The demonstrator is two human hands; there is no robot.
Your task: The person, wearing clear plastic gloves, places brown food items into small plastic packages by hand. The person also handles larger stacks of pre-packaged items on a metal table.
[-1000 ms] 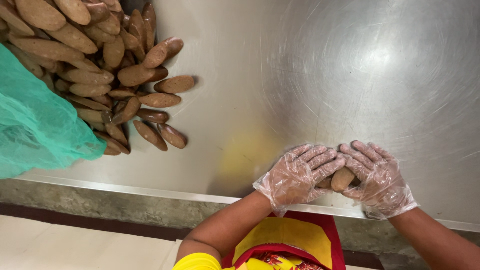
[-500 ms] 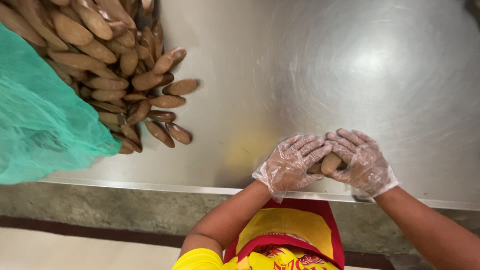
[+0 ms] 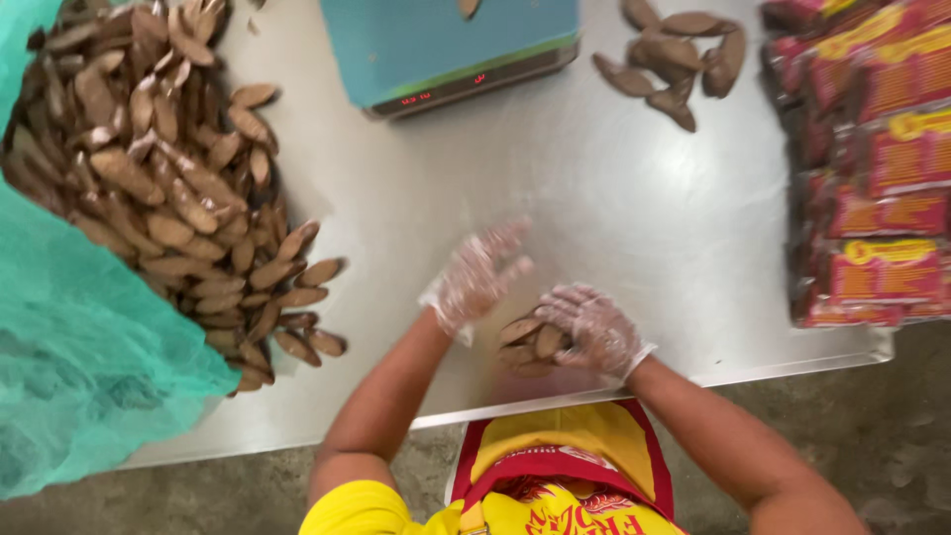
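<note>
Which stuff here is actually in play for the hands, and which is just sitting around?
In play:
- right hand, gloved, on a small stack of brown biscuits
- left hand, gloved, open, just above the stack
- big biscuit pile, far left

Lying about:
- teal scale
- small biscuit heap at the back
- red packets, far right
- green net
- steel table

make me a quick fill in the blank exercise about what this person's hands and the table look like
1. The right hand holds a small stack of brown oval ____.
2. The left hand is open and holds ____.
3. Both hands wear clear plastic ____.
4. The big pile lies beside a ____ mesh net on the steel table.

Missing words: biscuits; nothing; gloves; green
</note>
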